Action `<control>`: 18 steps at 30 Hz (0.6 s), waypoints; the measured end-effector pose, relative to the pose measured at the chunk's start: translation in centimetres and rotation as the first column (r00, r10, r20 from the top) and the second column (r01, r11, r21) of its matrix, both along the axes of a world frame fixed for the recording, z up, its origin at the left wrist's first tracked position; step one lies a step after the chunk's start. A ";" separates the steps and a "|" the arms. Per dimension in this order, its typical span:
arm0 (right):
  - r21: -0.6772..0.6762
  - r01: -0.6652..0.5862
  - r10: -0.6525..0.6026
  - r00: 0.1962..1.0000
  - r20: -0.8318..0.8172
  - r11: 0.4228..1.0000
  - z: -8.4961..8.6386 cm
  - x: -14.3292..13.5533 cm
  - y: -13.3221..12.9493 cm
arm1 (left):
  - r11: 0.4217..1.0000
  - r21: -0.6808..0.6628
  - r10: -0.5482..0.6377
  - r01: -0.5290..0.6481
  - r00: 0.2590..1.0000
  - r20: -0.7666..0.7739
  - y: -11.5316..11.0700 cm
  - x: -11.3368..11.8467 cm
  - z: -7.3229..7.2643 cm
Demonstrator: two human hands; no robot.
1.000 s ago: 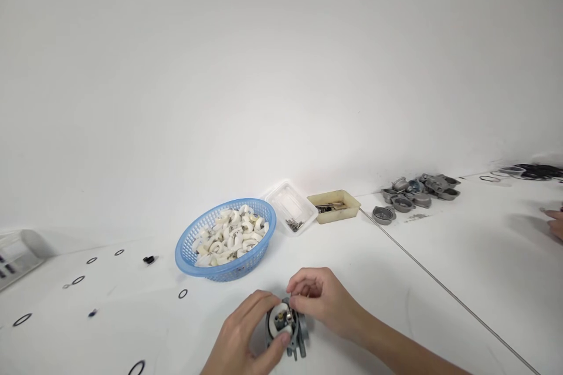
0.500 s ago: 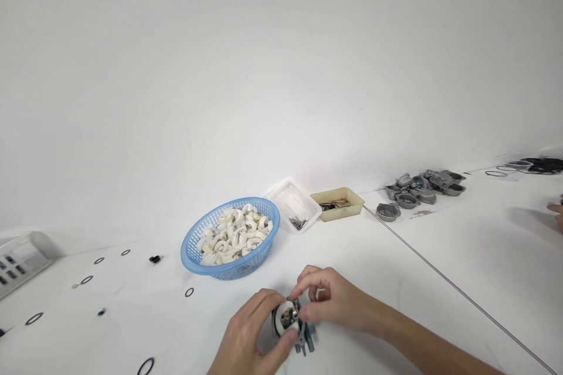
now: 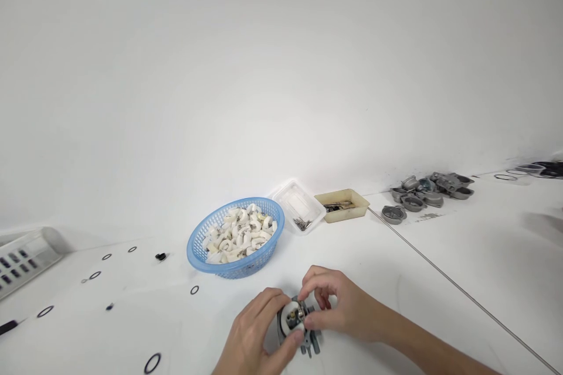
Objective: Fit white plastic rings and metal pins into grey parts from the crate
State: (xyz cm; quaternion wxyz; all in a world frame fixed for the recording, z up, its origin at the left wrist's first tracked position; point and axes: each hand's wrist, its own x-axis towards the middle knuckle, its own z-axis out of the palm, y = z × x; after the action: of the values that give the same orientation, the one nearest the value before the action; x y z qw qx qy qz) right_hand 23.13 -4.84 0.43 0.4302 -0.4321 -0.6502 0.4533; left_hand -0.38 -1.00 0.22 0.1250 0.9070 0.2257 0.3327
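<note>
A grey metal carburetor [image 3: 311, 344] with a white ring-shaped float [image 3: 289, 312] on its upper face is at the lower middle of the head view. My left hand [image 3: 259, 334] grips it from the left, fingers over the far edge and thumb at the near side of the float. From the right, my right hand [image 3: 332, 304] has thumb and forefinger bent together at the float's hinge end. Whatever small part lies between those fingertips is too small to make out. Brass and metal parts show inside the float.
Beyond my hands stands a blue basket [image 3: 191, 251] of white floats. Beside it are a clear plastic tray [image 3: 314, 206] of small pins and a yellowish tray [image 3: 363, 204]. Grey float bowls [image 3: 413, 204] lie right, past a thin rod [image 3: 457, 283]. Black rings [image 3: 152, 363] and a white basket [image 3: 30, 266] are left.
The view has swung slightly left, so things appear farther right. Another person's hand at the right edge has gone out of view. My hands keep nearly the same hold on the carburetor.
</note>
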 end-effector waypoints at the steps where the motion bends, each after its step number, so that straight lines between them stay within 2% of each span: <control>1: 0.005 0.004 -0.004 1.000 -0.001 1.000 0.0 0.0 0.0 | 1.000 0.008 -0.001 0.001 1.000 0.004 0.0 0.0 -0.1; 13: 0.021 0.027 -0.027 1.000 -0.006 0.999 0.1 -0.3 -0.3 | 0.995 0.099 0.008 -0.013 0.999 0.050 0.1 -0.1 0.0; 18: 0.019 0.035 -0.035 0.999 0.011 0.999 0.1 -0.3 -0.4 | 0.996 0.086 0.000 -0.004 0.999 0.046 0.3 -0.4 -0.2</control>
State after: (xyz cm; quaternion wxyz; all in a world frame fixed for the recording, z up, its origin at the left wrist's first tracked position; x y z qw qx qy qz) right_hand 22.80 -5.25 0.50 0.4383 -0.4421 -0.6491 0.4373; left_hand -0.77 -0.70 0.00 0.0908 0.9034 0.2092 0.3631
